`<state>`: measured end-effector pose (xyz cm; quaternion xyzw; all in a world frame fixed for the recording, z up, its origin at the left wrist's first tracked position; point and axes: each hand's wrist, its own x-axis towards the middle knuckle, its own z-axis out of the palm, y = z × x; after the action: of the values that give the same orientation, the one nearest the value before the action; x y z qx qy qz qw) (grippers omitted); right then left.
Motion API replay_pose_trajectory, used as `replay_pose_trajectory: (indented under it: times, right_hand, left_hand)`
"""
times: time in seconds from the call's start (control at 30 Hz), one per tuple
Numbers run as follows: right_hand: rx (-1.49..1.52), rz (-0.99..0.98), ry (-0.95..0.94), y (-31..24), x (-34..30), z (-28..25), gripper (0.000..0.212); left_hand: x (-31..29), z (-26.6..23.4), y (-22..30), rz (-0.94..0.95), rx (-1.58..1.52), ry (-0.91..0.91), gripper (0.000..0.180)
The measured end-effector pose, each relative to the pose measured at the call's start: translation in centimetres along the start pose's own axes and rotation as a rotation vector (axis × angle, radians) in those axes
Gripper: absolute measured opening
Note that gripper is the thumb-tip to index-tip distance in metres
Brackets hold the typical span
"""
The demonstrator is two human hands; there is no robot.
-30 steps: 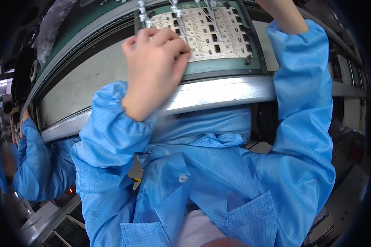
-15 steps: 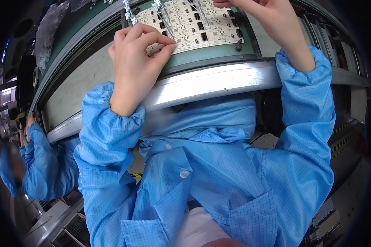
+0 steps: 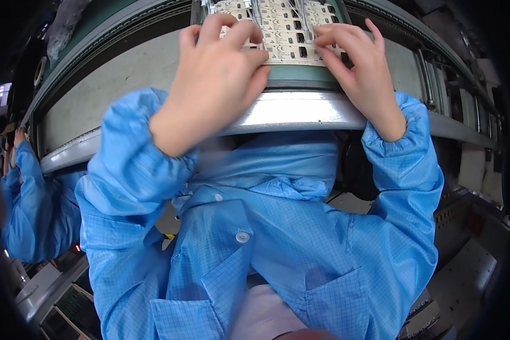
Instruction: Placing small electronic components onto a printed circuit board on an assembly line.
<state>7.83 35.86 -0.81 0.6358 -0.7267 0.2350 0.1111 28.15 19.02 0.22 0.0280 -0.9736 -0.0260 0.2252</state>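
A panel of cream circuit boards with black connectors lies on a green carrier at the top of the view. White cables run across the boards from the far side. Over the panel's left near part is my left hand, a little blurred, its fingers bent and its thumb apart from them. My right hand reaches in over the right part. Its thumb and forefinger come together beside a cable end, the other fingers lifted; what is between the tips is too small to make out.
A shiny metal rail runs between my body and the carrier. Pale conveyor surface extends to the left, with a clear plastic bag beyond. Another person in a blue coat works at the far left. Metal rods stand at the right.
My right hand has come down from the top edge to the boards. My left hand's pinch at the panel's near left corner has loosened and its fingers have spread. The view has shifted slightly.
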Motion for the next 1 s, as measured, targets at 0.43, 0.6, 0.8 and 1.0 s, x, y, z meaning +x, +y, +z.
replay_pose_trajectory:
  times: [0.43,0.6,0.8,1.0]
  right_hand:
    - [-0.062,0.067,-0.063,-0.3,-0.8,-0.2,0.006]
    - [-0.124,0.026,-0.085,-0.7,-0.5,-1.1,0.008]
    - [-0.204,0.024,-0.217,-1.1,-0.7,-3.1,0.028]
    - [0.152,0.649,-0.065,2.8,-3.4,-2.6,0.065]
  left_hand:
    - [1.4,-1.1,-9.3,-0.276,-0.452,0.271,0.010]
    - [1.3,-1.3,-10.1,-0.217,-0.377,0.243,0.010]
    - [0.8,-1.4,-9.7,-0.328,-0.527,0.248,0.010]
    - [0.9,0.4,-10.8,-0.005,-0.280,0.287,0.018]
